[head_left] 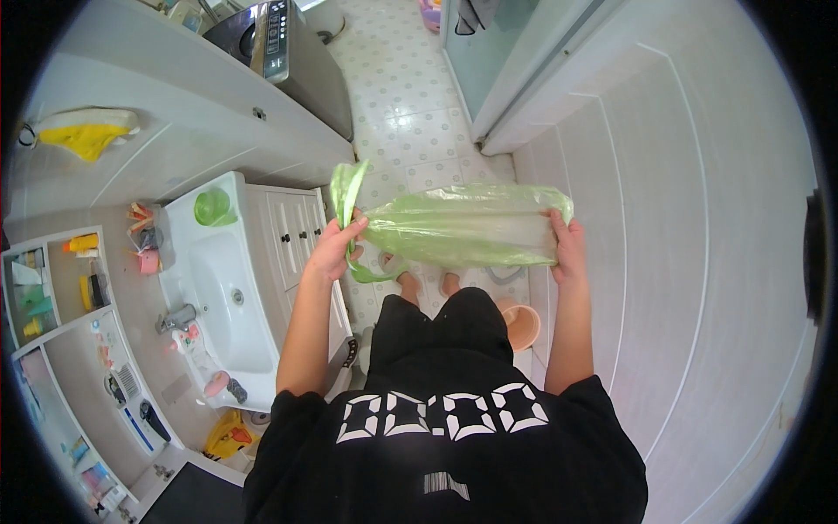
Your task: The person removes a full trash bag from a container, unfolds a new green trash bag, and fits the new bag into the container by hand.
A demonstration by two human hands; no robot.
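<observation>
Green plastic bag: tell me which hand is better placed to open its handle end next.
The left hand, most likely: it grips the green plastic bag at the gathered handle end, while the right hand holds the opposite end.

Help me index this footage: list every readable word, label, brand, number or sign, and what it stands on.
Black T-shirt: white clock-style digits, readable, left uncopied.
Below them: barcode-like print, too small to read.
Washing machine: panel markings, too small.
Orange bottle: any label too small.
Green plastic bag: no print visible.
</observation>
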